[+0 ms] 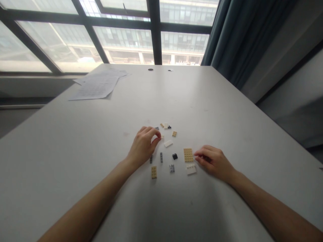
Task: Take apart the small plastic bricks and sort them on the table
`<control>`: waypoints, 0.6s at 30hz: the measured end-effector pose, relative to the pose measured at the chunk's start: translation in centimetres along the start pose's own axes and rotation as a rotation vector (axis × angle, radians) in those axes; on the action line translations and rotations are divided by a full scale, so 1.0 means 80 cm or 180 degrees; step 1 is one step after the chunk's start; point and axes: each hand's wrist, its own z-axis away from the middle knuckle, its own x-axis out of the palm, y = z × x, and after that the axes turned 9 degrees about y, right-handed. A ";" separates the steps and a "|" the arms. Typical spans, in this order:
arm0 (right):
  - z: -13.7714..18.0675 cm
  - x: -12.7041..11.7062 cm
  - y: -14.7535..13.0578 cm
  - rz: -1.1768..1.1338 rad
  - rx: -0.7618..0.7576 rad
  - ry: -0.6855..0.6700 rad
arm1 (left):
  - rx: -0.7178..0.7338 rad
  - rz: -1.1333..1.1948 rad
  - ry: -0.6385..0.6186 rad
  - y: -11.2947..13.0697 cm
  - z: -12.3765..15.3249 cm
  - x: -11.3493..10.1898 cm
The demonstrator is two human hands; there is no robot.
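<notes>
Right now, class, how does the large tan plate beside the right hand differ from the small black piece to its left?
Colour: the tan plate is pale, the black piece dark.
Size: the tan plate is clearly larger than the black piece.
Place: the tan plate lies beside the right hand; the black piece lies farther from it.
Both lie on the white table.

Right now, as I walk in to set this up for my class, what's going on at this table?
A person is working among small building pieces on a white table. The left hand has its thumb and forefinger at a tiny pale piece; whether it is gripped is unclear. The right hand is beside the biggest tan plate. A black piece lies between the hands, unheld.
</notes>
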 end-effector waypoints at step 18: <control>0.002 0.004 -0.011 -0.0218 0.0017 0.0032 | 0.0708 0.0440 -0.0071 0.061 0.022 0.009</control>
